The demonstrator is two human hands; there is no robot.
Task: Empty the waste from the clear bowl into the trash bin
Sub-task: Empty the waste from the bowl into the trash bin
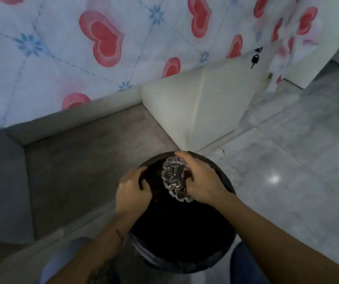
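A round black trash bin (185,238) stands on the floor right below me, its inside dark. My right hand (202,181) grips a clear cut-glass bowl (174,179) and holds it tipped on its side over the bin's far half, its mouth facing left. My left hand (131,193) hangs over the bin's left rim beside the bowl, fingers curled with the tips apart. I cannot tell whether it touches the rim. No waste is visible in the bowl or against the bin's dark inside.
A bed with a white cover printed with red hearts (103,37) fills the upper left. A cream cabinet (215,103) with keys (255,57) in its lock stands behind the bin. Grey marble floor (297,160) spreads to the right.
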